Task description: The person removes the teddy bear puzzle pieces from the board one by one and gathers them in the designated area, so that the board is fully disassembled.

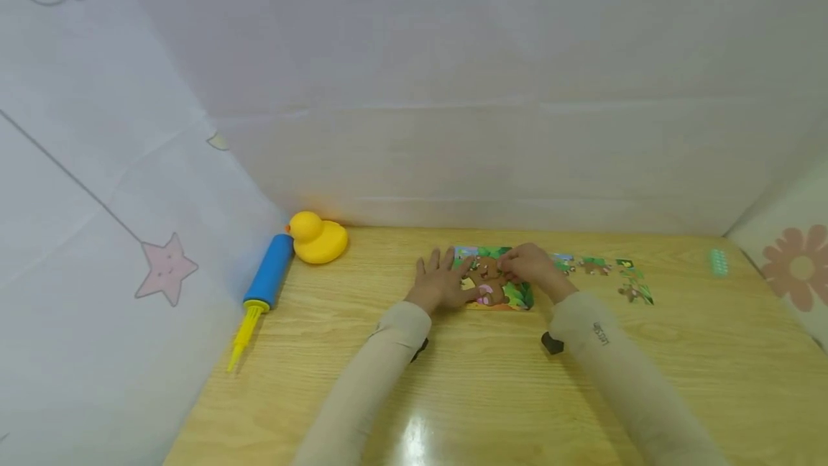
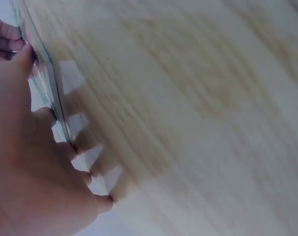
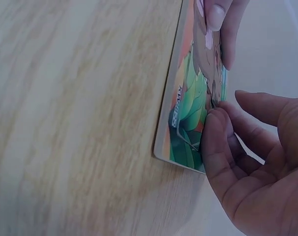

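A bear jigsaw puzzle board with a brown bear and green leaves lies flat on the wooden table. My left hand is spread across its left side, fingers straight. In the left wrist view the thumb rests on the board, and the other fingertips reach down past its edge. At the board's right part, my right hand has thumb and index finger brought together. They pinch a puzzle piece at the board's surface, mostly hidden by the fingertips.
Loose puzzle pieces lie to the right of the board, with more pieces further right. A small green item sits near the right edge. A yellow toy duck and a blue-and-yellow hand pump are at left.
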The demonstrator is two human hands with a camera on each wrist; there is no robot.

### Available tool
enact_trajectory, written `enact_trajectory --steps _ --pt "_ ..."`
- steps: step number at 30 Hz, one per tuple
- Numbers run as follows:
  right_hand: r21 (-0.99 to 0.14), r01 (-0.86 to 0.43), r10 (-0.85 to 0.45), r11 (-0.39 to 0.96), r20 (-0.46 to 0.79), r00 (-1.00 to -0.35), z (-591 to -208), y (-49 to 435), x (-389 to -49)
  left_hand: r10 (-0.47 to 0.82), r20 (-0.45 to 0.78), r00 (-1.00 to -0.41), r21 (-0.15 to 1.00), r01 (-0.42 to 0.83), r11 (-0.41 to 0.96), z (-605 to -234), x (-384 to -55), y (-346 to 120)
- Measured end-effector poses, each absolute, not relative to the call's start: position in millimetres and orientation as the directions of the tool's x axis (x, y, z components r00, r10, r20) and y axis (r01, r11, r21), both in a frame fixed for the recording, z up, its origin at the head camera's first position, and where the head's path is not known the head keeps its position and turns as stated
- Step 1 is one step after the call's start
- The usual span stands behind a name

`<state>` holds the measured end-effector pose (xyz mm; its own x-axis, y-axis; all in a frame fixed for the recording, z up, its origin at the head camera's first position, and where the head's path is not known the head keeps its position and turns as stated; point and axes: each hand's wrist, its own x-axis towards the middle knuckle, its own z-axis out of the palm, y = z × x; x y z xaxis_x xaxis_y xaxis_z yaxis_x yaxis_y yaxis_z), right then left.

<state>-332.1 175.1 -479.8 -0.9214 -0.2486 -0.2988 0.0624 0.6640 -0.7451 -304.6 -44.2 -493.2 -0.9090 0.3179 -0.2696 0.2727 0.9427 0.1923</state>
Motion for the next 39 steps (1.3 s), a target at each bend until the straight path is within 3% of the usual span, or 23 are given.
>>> enact_trajectory --steps 19,30,39 --pt "-0.717 0.042 -0.224 0.696 -0.272 -0.936 -486 170 -335 0.303 -0.307 -0.902 0.158 0.266 0.951 -486 -302 -41" --pt "-0.772 0.022 -0.234 0.635 -0.22 -0.947 -488 169 -332 0.292 -0.32 -0.901 0.159 0.253 0.954 -487 -303 -40" --pt "-0.824 0.079 -0.217 0.561 -0.238 -0.947 -491 168 -331 0.287 -0.315 -0.905 0.142 0.254 0.957 -486 -301 -40"
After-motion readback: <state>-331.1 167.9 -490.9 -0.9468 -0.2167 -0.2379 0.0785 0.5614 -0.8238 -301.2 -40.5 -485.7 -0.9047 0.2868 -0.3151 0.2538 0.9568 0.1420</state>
